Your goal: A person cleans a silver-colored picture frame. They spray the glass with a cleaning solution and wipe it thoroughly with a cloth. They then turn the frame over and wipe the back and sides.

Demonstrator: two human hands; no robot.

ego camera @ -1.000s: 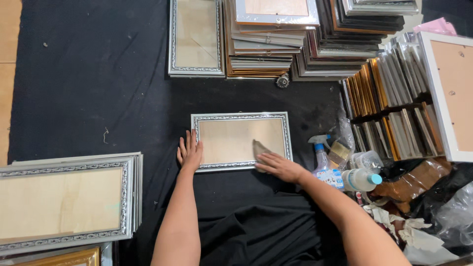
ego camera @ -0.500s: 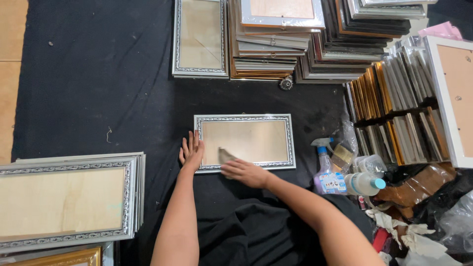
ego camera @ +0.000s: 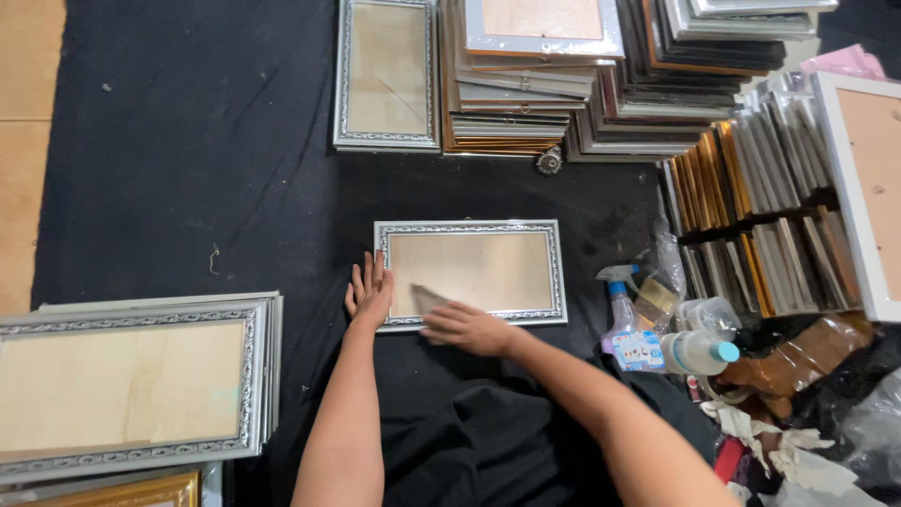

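- Right hand (ego camera: 466, 329) has slid w/ its grey cloth (ego camera: 428, 299) from the frame's right side to the lower-left corner of the glass since a sec ago; wiping stroke now ends near the left edge.
- Cloth sits pressed flat under the fingers, not pinched – palm-down hold on the rag.
- Left hand (ego camera: 370, 293) stays flat, fingers spread, on the left rail of the silver frame (ego camera: 469, 273), holding nothing, just bracing it.
- Silver frame lies face-up on black cloth (ego camera: 188, 169), centre of floor, apart from other stacks.
- Judged: one pass across the glass looks about done.
- Nearby: spray bottle (ego camera: 619, 314) & a second bottle (ego camera: 696, 352) just right of frame; stacked frames (ego camera: 544, 84) beyond; big silver frame pile (ego camera: 131, 385) at left.
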